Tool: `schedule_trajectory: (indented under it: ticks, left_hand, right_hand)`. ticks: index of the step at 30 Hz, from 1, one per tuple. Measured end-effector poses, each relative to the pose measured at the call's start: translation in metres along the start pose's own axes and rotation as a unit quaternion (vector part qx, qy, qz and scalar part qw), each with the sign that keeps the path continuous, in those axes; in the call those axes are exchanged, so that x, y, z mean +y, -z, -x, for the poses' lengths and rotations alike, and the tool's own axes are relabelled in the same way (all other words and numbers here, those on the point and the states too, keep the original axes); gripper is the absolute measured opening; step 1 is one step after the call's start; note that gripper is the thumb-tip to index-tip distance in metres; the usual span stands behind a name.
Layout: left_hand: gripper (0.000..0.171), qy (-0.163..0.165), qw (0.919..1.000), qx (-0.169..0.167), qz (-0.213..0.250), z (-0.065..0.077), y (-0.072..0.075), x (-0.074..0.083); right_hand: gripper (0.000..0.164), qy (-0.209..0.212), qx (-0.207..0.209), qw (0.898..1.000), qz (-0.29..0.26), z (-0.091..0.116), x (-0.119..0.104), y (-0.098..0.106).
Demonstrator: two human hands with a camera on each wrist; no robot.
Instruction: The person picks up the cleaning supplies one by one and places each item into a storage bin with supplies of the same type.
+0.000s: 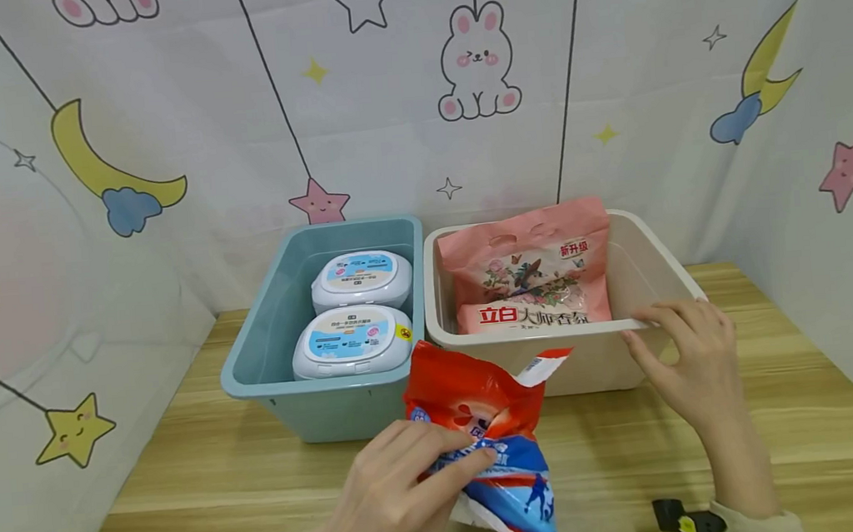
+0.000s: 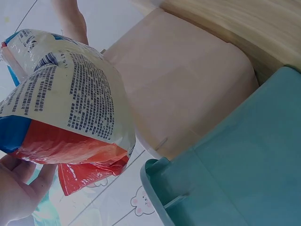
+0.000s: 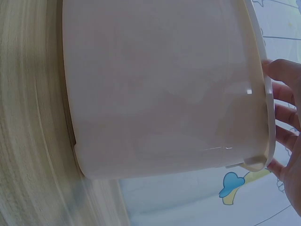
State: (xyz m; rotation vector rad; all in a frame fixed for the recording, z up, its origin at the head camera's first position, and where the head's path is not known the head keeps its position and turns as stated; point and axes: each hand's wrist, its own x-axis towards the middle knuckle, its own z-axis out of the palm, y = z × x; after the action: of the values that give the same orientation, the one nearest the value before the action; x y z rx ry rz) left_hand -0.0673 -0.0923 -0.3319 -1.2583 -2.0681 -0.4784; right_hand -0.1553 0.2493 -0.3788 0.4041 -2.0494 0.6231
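Observation:
In the head view my left hand (image 1: 399, 494) grips a plump red and blue printed plastic bag (image 1: 513, 460), held in front of the two bins. The left wrist view shows the bag's pale back (image 2: 89, 89), covered in small text, with the left fingers (image 2: 44, 179) beneath it. My right hand (image 1: 697, 362) holds the front right rim of a beige bin (image 1: 599, 361), thumb on the outer side and fingers over the edge. A pink bag (image 1: 528, 266) with flowers and Chinese lettering leans inside that bin.
Left of the beige bin, side by side with it, is a teal bin (image 1: 255, 380) holding two white lidded boxes (image 1: 349, 339) with blue labels. Both bins stand on a wooden table (image 1: 189, 502). A small black and yellow object (image 1: 687, 521) lies by the right wrist; patterned cloth (image 1: 383, 94) hangs behind.

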Motion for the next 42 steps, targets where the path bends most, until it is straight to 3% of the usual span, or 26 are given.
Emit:
schedule_trajectory:
  ticks: [8, 18, 22, 27, 39, 42]
  left_hand:
    - [0.035, -0.016, 0.9998, 0.005, 0.003, -0.015, 0.003, -0.003]
    - [0.031, -0.049, 0.9987, 0.014, 0.002, -0.037, 0.009, -0.009]
    - [0.031, -0.055, 0.9984, 0.009, 0.009, -0.044, 0.011, -0.011]
    - [0.031, -0.056, 0.9982, -0.002, 0.022, -0.051, 0.011, -0.013]
    - [0.028, -0.076, 0.9969, 0.009, 0.018, -0.061, 0.017, -0.021]
    - [0.029, -0.078, 0.9967, 0.007, 0.019, -0.063, 0.017, -0.023]
  right_hand:
    - [0.060, 0.000, -0.007, 1.000, 0.006, 0.000, 0.002, 0.002]
    - [0.062, -0.011, -0.019, 1.000, 0.016, 0.001, 0.002, 0.006]
    - [0.056, -0.014, -0.017, 1.000, 0.014, 0.002, 0.001, 0.006]
    - [0.045, -0.015, -0.017, 1.000, 0.014, 0.002, 0.002, 0.008]
    - [0.049, -0.006, -0.029, 1.000, 0.011, 0.001, 0.004, 0.003]
    - [0.043, -0.008, -0.030, 0.999, 0.010, 0.001, 0.004, 0.004]
